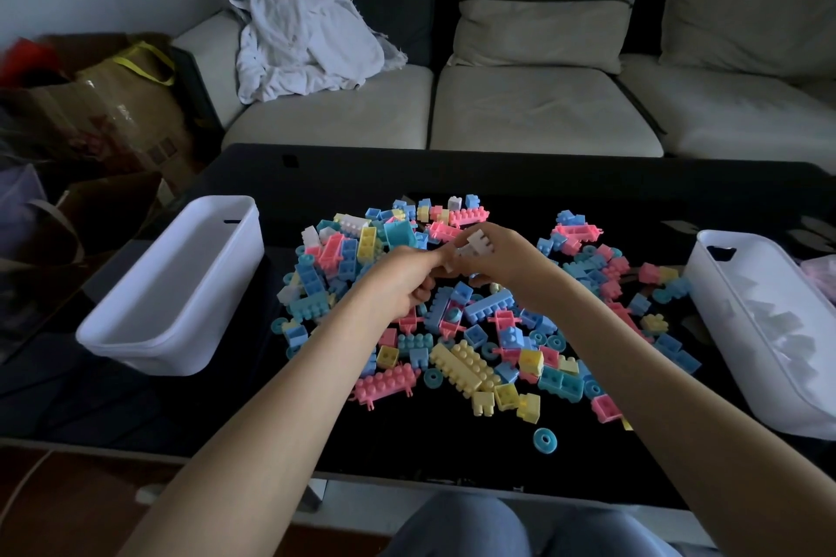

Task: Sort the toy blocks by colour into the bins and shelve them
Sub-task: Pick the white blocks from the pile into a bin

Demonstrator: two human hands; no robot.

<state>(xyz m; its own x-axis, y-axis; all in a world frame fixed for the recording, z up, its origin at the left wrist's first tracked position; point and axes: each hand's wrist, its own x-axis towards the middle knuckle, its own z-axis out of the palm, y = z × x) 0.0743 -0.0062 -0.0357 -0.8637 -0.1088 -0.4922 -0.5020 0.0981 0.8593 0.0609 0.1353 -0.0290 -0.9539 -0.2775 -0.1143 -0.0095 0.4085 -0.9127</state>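
A person is sitting at a black table (407,443), looking down over both bare forearms. A loose pile of blocks (466,357) in pink, blue, teal, yellow and white is lying spread across the middle of the table. Both hands are meeting above the far part of the pile.

The right hand (502,258) is gripping a white block (477,240), its fingers curling round it from the right and lifting it clear of the pile. The left hand (407,280) is reaching in from the left with its fingers curled, and its thumb and forefinger are pinching the near, lower end of the same white block. So both hands are holding the one piece between them.

A left bin (181,321), white and oblong, is standing on the table's left side, near the pile but not touching it, and nothing is showing inside it. A right bin (746,375) of the same kind is standing at the table's right side, with the pile's edge lying just beside it. White pieces (787,326) are lying inside this bin.

Beyond the table a pale sofa (543,109) is filling the background, and a crumpled white cloth (307,41) is lying on its left seat. A brown bag (122,104) is standing on the floor to the left. The person's knees (461,529), in blue jeans, are showing at the bottom edge.
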